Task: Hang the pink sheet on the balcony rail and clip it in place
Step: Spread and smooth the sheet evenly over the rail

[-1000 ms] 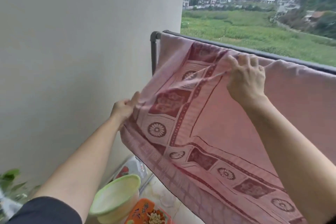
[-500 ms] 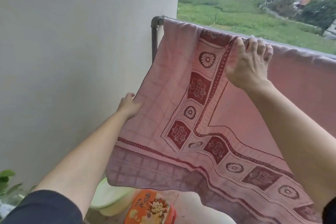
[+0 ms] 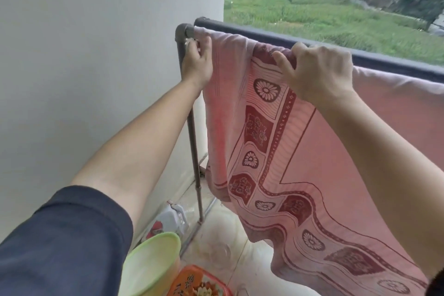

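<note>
The pink sheet [image 3: 336, 151], with a dark red flower border, hangs over the grey balcony rail [image 3: 264, 33] and drapes down toward the floor. My left hand [image 3: 198, 60] grips the sheet's left edge just below the rail's corner joint, beside the upright post. My right hand [image 3: 317, 69] is closed on a bunched fold of the sheet at the top of the rail, further right. No clip shows in either hand or on the rail.
A white wall [image 3: 96, 67] stands close on the left. On the tiled floor below lie a pale green bowl [image 3: 153, 264], an orange patterned tin [image 3: 197, 283] and a clear plastic bottle [image 3: 170, 218]. Beyond the rail is a drop to green fields.
My left hand has risen from the sheet's lower edge to the rail's corner, pulling the sheet's left side upright. My right hand has stayed gripping at the rail top.
</note>
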`<state>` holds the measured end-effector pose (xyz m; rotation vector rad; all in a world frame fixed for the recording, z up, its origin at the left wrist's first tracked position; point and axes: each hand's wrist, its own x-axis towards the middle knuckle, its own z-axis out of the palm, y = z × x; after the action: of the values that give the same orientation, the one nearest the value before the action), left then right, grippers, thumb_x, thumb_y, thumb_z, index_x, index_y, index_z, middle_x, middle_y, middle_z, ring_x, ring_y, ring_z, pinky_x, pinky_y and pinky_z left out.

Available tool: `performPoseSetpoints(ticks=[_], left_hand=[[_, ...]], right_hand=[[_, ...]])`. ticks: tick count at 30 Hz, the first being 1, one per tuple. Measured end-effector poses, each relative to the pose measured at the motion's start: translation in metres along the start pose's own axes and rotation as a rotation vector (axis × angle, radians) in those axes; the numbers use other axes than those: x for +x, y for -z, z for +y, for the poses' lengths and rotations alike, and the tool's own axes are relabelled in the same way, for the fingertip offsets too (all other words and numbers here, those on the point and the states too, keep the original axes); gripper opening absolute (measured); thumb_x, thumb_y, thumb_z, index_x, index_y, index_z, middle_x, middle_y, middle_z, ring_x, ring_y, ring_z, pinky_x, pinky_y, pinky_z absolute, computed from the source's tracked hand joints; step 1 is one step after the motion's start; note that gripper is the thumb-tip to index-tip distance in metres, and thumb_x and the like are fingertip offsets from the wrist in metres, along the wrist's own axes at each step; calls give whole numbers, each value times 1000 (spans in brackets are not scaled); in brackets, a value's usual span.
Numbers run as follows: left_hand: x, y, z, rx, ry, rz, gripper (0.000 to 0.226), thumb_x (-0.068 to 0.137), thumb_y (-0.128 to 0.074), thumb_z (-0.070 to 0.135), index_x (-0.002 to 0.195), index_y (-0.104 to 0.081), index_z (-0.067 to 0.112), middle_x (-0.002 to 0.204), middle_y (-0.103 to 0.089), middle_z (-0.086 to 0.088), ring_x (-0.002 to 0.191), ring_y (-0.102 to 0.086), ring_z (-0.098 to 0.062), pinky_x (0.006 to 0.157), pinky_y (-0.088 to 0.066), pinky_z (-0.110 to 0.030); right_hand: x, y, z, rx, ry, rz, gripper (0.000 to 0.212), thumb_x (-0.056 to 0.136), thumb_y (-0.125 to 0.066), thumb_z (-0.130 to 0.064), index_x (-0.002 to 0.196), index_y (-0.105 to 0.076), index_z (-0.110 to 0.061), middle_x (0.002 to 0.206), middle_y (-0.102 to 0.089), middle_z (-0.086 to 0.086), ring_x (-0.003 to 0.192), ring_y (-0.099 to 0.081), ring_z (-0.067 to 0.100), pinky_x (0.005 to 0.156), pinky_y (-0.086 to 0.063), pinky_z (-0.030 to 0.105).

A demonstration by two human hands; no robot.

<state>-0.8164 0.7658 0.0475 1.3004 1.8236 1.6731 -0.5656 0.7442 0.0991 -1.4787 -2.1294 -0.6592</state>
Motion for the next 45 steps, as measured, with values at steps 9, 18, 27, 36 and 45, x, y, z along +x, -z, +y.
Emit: performPoseSetpoints(ticks=[9, 18, 27, 36, 45], left_hand=[[0, 22, -34, -97, -27, 39, 30, 96, -58, 44, 79, -56, 19, 64, -50, 13, 52, -43, 0, 54, -37, -19], [-25, 53, -106, 134, 138, -5, 24, 92, -59, 39, 73, -54, 24, 74, -58, 5, 71, -55, -17, 64, -40, -28], [-36, 66, -132, 573, 452, -43, 28, 88, -52, 45, 104, -67, 27, 125, -59, -8, 122, -48, -35, 100, -42, -48], [-12, 35, -37, -61, 146, 51, 38, 96, -38, 50, 81, -51, 18, 75, -52, 9, 74, -51, -16, 60, -40, -29], [28, 32, 14, -330, 165, 99, 27, 90, -64, 41, 73, -58, 21, 79, -58, 9, 73, -54, -6, 71, -49, -22]], right_hand=[[-2, -9, -4, -6, -18, 83, 69, 96, -26, -70, 87, -61, -11, 73, -60, 11, 64, -57, 30, 63, -40, 36], [-9, -6, -20, -64, -60, 44, 67, 96, -31, -66, 114, -60, -8, 98, -62, 24, 88, -60, 40, 85, -40, 49], [-22, -8, -23, -47, -6, 20, 83, 80, -60, -70, 139, -43, -15, 119, -57, 23, 109, -54, 40, 98, -36, 53], [-22, -13, -22, -121, 10, -22, 92, 66, -86, -30, 144, -40, -13, 113, -58, 14, 100, -55, 35, 90, -39, 48], [-38, -10, -3, -106, 31, 51, 86, 73, -85, -34, 145, -44, -15, 121, -61, 13, 106, -57, 36, 93, -41, 48]])
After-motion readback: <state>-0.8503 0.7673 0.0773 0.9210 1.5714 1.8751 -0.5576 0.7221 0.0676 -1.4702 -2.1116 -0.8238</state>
